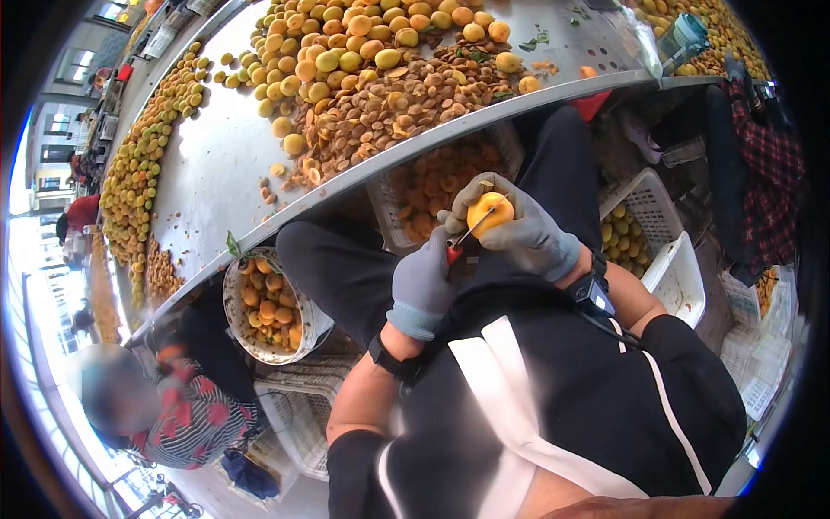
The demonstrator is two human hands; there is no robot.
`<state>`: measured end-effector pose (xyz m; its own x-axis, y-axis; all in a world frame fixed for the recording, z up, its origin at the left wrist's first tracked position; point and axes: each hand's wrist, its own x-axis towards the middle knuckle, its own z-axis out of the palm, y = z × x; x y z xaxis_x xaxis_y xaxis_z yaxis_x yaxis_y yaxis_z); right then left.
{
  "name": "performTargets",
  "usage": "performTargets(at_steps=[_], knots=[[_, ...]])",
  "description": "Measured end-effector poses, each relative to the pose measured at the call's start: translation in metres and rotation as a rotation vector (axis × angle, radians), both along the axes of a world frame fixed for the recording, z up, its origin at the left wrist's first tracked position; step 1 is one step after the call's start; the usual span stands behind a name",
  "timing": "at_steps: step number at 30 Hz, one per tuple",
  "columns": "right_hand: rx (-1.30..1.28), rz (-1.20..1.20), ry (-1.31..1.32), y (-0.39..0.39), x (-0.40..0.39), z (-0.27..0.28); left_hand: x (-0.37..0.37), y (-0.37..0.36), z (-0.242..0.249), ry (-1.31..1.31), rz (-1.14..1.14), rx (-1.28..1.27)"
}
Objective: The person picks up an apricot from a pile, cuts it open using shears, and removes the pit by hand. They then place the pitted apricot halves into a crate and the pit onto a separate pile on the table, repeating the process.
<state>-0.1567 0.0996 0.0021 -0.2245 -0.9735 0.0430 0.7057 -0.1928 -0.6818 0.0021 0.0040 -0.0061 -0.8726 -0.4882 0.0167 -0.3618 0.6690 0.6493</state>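
Note:
My left hand (pixel 422 290), in a grey glove, is closed around the red handle (pixel 454 253) of a small knife. Its thin blade lies against a yellow-orange apricot (pixel 489 213). The apricot is held in the fingers of my right hand (pixel 532 238), also gloved in grey. Both hands are close together above my lap, in front of the table's edge. Beneath the table edge, behind my hands, a crate (pixel 393 208) holds orange halved fruit (pixel 441 177).
On the metal table (pixel 216 147) lie a heap of whole apricots (pixel 346 43) and a pile of brown pits (pixel 389 112). A white bucket of fruit (pixel 272 303) stands left, a crate of greenish fruit (pixel 624 238) right. Other people sit on both sides.

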Motion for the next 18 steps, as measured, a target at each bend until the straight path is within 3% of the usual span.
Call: performTargets(at_steps=[3,5,6,9,13,18], knots=[[0.051,-0.040,-0.031,-0.001,0.000,0.001,-0.003,-0.002,-0.003,0.012,0.022,0.044],[0.341,-0.061,0.400,-0.001,-0.007,-0.002,-0.003,-0.005,-0.009,-0.012,0.035,0.087],[0.338,-0.062,0.404,-0.002,-0.009,-0.003,-0.004,-0.008,-0.013,-0.064,0.049,0.084],[0.394,-0.050,0.339,0.000,-0.009,-0.009,-0.004,-0.007,-0.019,-0.106,0.063,0.102],[0.242,-0.153,0.044,0.000,0.001,-0.017,-0.005,-0.005,-0.022,-0.070,0.065,0.219],[0.143,-0.150,-0.269,-0.003,0.009,-0.021,-0.008,-0.009,-0.021,-0.115,0.058,0.153]])
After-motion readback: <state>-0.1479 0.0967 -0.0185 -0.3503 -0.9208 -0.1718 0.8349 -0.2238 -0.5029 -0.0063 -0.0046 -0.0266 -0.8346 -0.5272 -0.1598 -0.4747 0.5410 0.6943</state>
